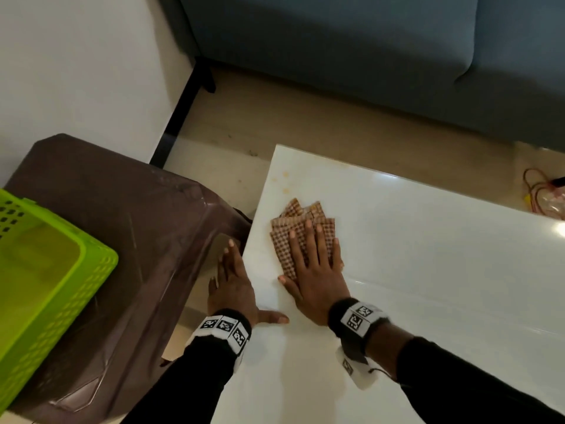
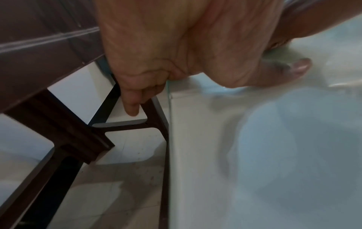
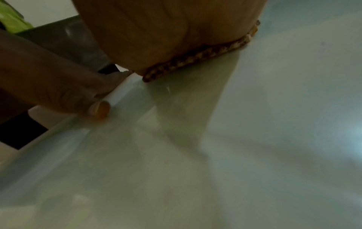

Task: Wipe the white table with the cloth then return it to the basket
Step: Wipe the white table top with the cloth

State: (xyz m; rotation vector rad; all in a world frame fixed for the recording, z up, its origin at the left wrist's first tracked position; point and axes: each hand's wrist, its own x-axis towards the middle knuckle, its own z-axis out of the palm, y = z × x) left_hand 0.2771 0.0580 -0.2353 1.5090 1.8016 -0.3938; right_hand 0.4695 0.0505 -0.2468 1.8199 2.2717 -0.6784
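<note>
A brown checked cloth (image 1: 293, 231) lies crumpled near the left edge of the white table (image 1: 428, 270). My right hand (image 1: 315, 270) presses flat on it with fingers spread and straight. In the right wrist view only the cloth's edge (image 3: 195, 59) shows under the palm (image 3: 166, 31). My left hand (image 1: 232, 286) rests on the table's left edge, thumb on the top and fingers hanging over the side. The left wrist view shows that thumb (image 2: 293, 66) on the table (image 2: 254, 155). The green basket (image 1: 46, 270) stands at the far left, and nothing shows inside it.
The basket sits on a brown plastic stool (image 1: 137, 224) close beside the table. A few yellowish stains (image 1: 284, 179) mark the table's far left corner. A blue sofa (image 1: 367, 56) is beyond the floor strip, and red wires (image 1: 544, 194) lie past the table's far right edge.
</note>
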